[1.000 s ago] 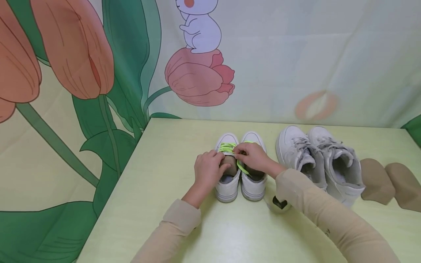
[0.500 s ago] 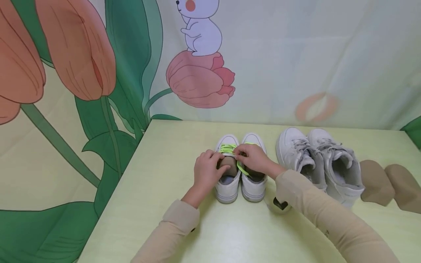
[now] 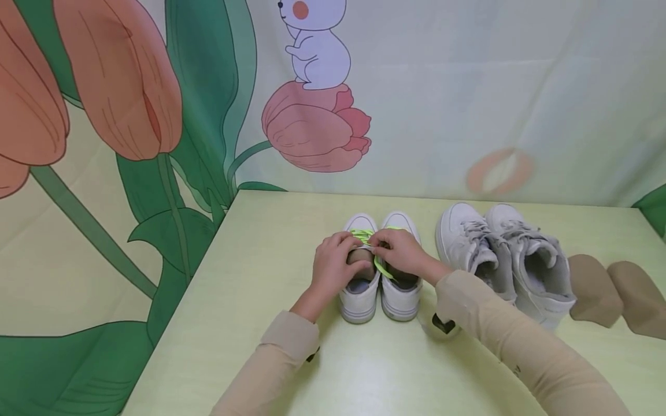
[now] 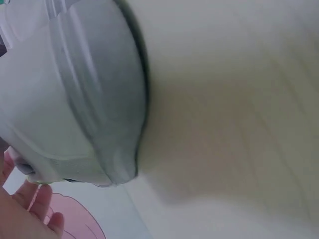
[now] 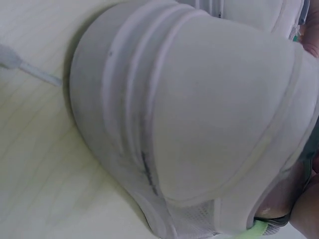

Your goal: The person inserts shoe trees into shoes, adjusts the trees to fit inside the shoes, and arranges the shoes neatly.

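A pair of white shoes, left shoe (image 3: 357, 300) and right shoe (image 3: 399, 300), stands side by side, toes toward the wall. Bright yellow-green laces (image 3: 362, 235) run across the left shoe, and a loose lace end (image 3: 384, 270) hangs between the two. My left hand (image 3: 334, 263) holds the left shoe's opening, fingertips by the laces and thumb over a brown piece (image 3: 362, 255) inside. Beside it, my right hand (image 3: 400, 248) pinches the lace; the pinched part is hidden by the fingers. In the left wrist view, fingers (image 4: 41, 201) reach round the shoe's edge.
A second pair of larger white shoes (image 3: 548, 289) stands to the right on the pale yellow table (image 3: 270, 271). Two brown flat pieces (image 3: 595, 289) lie beyond them. A printed cloth (image 3: 416, 115) with flowers and a white animal hangs behind the table.
My left hand has shifted slightly right and forward over the left shoe, its fingertips now nearer the laces. The right hand stays almost where it was.
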A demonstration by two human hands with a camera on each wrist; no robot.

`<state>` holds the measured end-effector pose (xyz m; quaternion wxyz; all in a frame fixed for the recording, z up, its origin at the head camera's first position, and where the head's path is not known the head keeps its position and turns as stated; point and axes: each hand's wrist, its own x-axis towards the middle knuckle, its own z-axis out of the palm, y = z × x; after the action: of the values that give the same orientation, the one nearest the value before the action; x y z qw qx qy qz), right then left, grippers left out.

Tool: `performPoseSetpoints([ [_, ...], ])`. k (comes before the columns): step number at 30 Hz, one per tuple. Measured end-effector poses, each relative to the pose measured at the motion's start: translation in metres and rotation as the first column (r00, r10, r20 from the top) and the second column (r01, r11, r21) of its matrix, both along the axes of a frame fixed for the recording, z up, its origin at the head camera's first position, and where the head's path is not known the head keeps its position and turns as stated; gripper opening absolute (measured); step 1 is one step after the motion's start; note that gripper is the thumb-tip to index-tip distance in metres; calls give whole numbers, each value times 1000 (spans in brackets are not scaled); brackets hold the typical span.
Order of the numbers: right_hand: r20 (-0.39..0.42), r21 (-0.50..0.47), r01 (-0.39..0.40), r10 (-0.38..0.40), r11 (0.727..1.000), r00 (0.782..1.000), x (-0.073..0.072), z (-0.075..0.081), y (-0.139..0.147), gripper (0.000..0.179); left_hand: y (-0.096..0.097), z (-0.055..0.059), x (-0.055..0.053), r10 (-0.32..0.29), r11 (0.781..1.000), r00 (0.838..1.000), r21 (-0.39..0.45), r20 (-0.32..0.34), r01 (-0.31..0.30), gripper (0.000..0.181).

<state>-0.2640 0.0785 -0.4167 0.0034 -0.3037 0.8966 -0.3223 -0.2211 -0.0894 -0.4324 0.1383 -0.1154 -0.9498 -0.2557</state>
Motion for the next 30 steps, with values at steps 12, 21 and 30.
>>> performPoseSetpoints([
  [12,0,-23,24,-24,999,1000,3,3,-3,7,9,11,0,17,995,999,-96,32,-14,33],
  [21,28,-33,47,-46,998,999,7,6,-4,12,12,12,-1,32,988,999,-152,22,-28,33],
  [30,13,-48,61,-61,997,998,9,4,-4,12,16,13,-1,55,982,998,-184,33,-48,31],
])
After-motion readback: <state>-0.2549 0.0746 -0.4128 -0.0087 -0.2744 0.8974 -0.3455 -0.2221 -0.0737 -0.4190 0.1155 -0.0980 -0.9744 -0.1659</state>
